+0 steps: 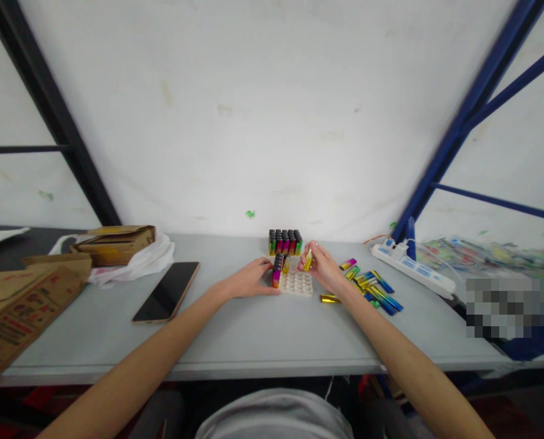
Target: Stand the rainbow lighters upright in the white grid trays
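A white tray with rows of round holes lies flat on the table. Several black-topped lighters stand in a row along its left side, purple and orange at the near end. My left hand curves around that side, thumb at the near corner, and grips the tray. Above the tray's right part, my right hand pinches a shiny yellow lighter, held tilted. Just behind the tray stands a block of multicoloured black-topped lighters. Loose metallic yellow, green and blue lighters lie piled beside my right forearm.
A phone lies left of my left arm. Cardboard boxes and a white plastic bag stand at the left. A power strip with cables and a heap of plastic packets are on the right. A wall rises behind.
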A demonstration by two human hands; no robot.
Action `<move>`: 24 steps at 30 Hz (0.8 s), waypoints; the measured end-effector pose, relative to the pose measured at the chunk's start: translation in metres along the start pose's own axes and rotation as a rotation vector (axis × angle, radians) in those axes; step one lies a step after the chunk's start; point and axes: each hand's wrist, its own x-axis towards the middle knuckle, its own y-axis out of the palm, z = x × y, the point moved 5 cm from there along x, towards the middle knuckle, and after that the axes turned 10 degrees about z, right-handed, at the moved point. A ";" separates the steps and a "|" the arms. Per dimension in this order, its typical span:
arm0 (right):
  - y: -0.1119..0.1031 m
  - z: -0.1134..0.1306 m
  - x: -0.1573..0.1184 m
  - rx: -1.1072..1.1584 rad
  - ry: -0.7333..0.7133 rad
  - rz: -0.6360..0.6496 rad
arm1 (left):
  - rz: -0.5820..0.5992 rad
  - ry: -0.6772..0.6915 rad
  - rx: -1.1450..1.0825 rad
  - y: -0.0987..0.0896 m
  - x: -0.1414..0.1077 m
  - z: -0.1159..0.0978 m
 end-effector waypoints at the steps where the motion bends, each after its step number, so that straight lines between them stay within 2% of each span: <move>1: 0.003 -0.001 0.000 0.010 0.011 0.021 | 0.004 -0.002 0.004 0.000 0.000 0.000; 4: 0.007 -0.005 0.000 -0.075 0.030 0.032 | 0.004 -0.006 0.014 0.000 0.000 -0.001; 7: 0.005 -0.007 0.001 -0.296 0.006 0.025 | 0.010 -0.003 0.013 0.000 -0.001 -0.002; 10: 0.002 -0.005 0.001 -0.575 -0.071 -0.087 | 0.012 -0.002 -0.002 0.000 -0.001 -0.002; 13: 0.001 -0.005 0.000 -0.743 -0.067 -0.209 | 0.007 -0.004 -0.014 0.000 -0.001 0.000; 16: 0.004 -0.006 0.000 -0.777 -0.047 -0.226 | 0.008 -0.013 -0.008 0.001 0.000 0.001; 24: 0.004 -0.003 -0.001 -0.791 -0.100 -0.226 | 0.009 -0.018 0.000 0.001 0.000 0.001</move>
